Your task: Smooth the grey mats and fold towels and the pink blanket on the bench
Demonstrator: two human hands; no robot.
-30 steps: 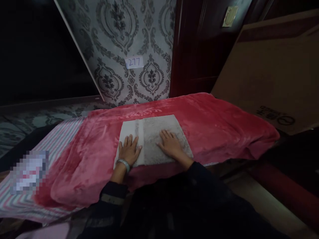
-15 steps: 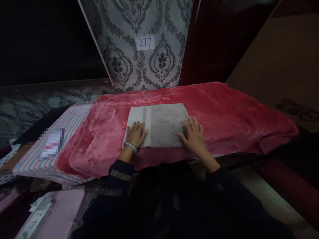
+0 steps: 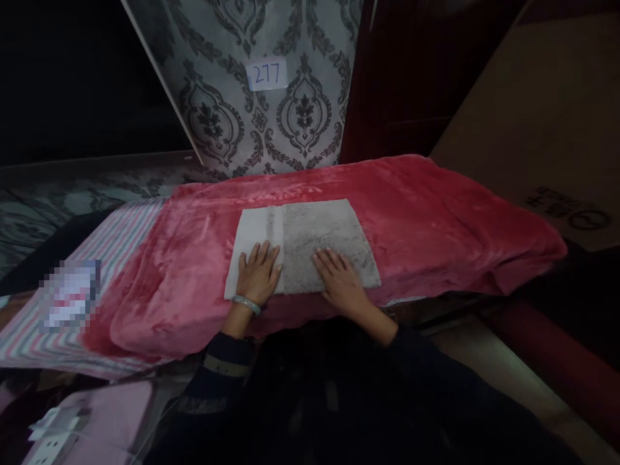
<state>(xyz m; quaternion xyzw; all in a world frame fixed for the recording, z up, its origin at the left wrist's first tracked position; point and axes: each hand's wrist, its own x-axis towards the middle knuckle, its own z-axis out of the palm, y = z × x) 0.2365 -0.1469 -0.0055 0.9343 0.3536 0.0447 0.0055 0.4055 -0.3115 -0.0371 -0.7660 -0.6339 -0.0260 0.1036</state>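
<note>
A folded towel [image 3: 310,226], grey with a pale band at its left, lies flat on a red plush blanket [image 3: 426,219]. My left hand [image 3: 258,274], a bracelet at its wrist, rests with fingers spread on the towel's pale left part. On the grey part, near the front edge, my right hand [image 3: 341,281] lies flat with its fingers stretched out. Neither hand grips anything.
Striped cloth [image 3: 121,232] shows left of the blanket, with a blurred item [image 3: 70,294] on it. A pink stool-like surface [image 3: 116,413] with a power strip [image 3: 51,445] stands at lower left. A cardboard box [image 3: 542,129] leans at right. Behind hangs a dark screen [image 3: 87,77].
My right hand has slid left from the towel's right edge onto its grey part. My left hand stays on the pale part. The view has shifted slightly to the right.
</note>
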